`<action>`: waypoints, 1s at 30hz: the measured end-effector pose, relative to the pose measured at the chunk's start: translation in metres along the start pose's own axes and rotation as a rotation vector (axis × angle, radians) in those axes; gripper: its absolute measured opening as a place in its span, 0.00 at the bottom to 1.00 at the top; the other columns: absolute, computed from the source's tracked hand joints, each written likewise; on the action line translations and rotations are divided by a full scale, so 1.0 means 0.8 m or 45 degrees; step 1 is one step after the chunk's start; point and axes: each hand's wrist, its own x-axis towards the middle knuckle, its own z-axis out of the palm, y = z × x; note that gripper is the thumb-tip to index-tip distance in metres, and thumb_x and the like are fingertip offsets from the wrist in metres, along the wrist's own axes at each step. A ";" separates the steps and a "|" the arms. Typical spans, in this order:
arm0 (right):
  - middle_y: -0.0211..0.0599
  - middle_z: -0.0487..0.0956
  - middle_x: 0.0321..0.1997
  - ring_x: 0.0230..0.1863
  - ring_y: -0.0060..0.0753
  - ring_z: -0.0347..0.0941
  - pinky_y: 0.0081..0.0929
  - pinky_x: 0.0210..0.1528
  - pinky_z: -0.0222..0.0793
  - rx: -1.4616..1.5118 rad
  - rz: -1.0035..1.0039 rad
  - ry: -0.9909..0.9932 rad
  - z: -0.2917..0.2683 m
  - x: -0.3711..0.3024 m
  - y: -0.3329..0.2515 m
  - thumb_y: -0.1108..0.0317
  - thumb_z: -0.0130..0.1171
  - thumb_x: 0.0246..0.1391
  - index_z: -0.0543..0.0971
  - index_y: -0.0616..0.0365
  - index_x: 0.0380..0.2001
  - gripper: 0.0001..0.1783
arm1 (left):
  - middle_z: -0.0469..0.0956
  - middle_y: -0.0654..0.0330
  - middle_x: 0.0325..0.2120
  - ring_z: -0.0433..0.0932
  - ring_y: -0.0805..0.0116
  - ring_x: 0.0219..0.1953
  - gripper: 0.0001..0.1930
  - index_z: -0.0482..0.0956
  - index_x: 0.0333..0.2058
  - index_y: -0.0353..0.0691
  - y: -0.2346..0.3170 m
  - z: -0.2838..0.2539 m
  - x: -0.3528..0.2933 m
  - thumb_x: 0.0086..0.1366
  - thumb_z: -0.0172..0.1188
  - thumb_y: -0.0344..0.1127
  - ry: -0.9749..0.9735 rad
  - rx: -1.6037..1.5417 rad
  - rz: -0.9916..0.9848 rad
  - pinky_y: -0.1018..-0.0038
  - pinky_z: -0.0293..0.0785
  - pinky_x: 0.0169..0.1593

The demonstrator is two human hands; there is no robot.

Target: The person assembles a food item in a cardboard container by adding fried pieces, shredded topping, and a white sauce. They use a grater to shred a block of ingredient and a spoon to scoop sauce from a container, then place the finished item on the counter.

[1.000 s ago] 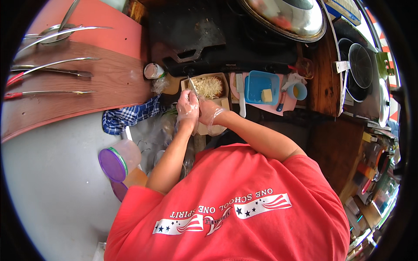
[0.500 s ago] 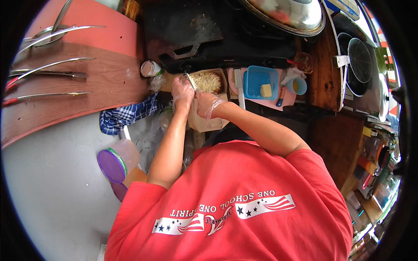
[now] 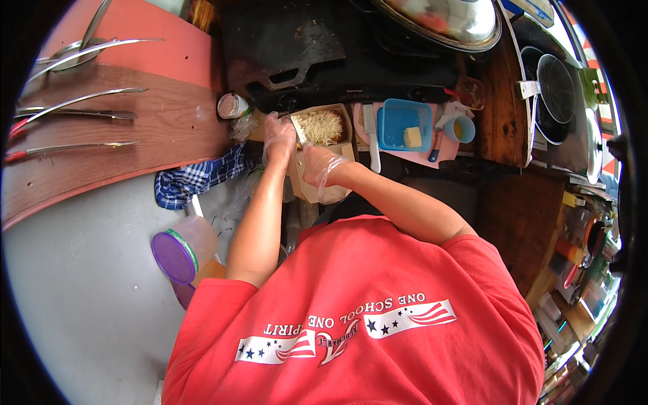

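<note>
Plenty of pale shreds (image 3: 320, 127) already cover the contents of the cardboard box (image 3: 298, 181) by the stove's (image 3: 398, 92) front edge; its lid stands open. The right hand's (image 3: 318, 163) grip seems closed on a metal blade (image 3: 297, 128); the left hand's (image 3: 279, 137), at the box's left edge, I cannot tell. Rightward, a pink board (image 3: 405, 156) is crowded: knife (image 3: 374, 154) along its left edge, blue tub (image 3: 391, 128), cup (image 3: 468, 135) near its right.

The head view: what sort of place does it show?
It looks like a small kitchen or food stall: a black stove, a domed lid and shredded food in an open box.
</note>
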 end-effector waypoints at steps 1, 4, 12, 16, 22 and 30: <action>0.58 0.83 0.32 0.36 0.57 0.83 0.45 0.42 0.78 0.102 0.071 0.063 0.003 0.000 -0.001 0.69 0.57 0.49 0.86 0.64 0.21 0.12 | 0.78 0.30 0.53 0.77 0.38 0.59 0.25 0.73 0.59 0.24 -0.003 0.001 0.005 0.69 0.55 0.38 -0.021 0.021 -0.014 0.59 0.71 0.63; 0.62 0.83 0.31 0.37 0.59 0.83 0.46 0.42 0.78 0.173 0.104 0.052 0.010 0.000 -0.003 0.69 0.56 0.47 0.85 0.68 0.28 0.13 | 0.78 0.29 0.52 0.78 0.37 0.58 0.25 0.72 0.59 0.23 -0.010 0.002 0.024 0.70 0.54 0.38 -0.083 0.046 -0.055 0.58 0.72 0.62; 0.60 0.83 0.31 0.39 0.60 0.83 0.48 0.41 0.79 0.559 0.343 0.225 0.018 -0.020 -0.004 0.68 0.58 0.48 0.79 0.75 0.42 0.21 | 0.76 0.35 0.58 0.74 0.41 0.63 0.28 0.73 0.60 0.27 -0.016 0.002 0.049 0.72 0.56 0.46 0.029 0.071 -0.108 0.59 0.69 0.66; 0.65 0.83 0.40 0.45 0.62 0.83 0.46 0.48 0.78 0.370 0.191 0.024 0.044 -0.008 0.021 0.70 0.58 0.49 0.76 0.75 0.50 0.25 | 0.78 0.33 0.55 0.76 0.38 0.60 0.27 0.71 0.59 0.27 -0.027 0.003 0.062 0.73 0.56 0.45 0.086 -0.012 -0.134 0.56 0.71 0.63; 0.42 0.84 0.28 0.39 0.51 0.82 0.42 0.39 0.78 -0.074 -0.037 0.211 0.097 0.015 0.068 0.65 0.61 0.46 0.86 0.56 0.29 0.09 | 0.79 0.34 0.53 0.78 0.41 0.57 0.26 0.71 0.58 0.27 -0.047 -0.004 0.062 0.74 0.56 0.45 0.167 -0.153 -0.122 0.57 0.72 0.61; 0.50 0.82 0.31 0.41 0.55 0.80 0.44 0.43 0.77 0.026 0.001 0.264 0.115 -0.009 0.124 0.64 0.62 0.45 0.88 0.55 0.28 0.10 | 0.79 0.52 0.35 0.76 0.64 0.25 0.25 0.71 0.58 0.35 -0.094 -0.009 0.038 0.74 0.57 0.49 0.101 -0.160 -0.173 0.68 0.71 0.23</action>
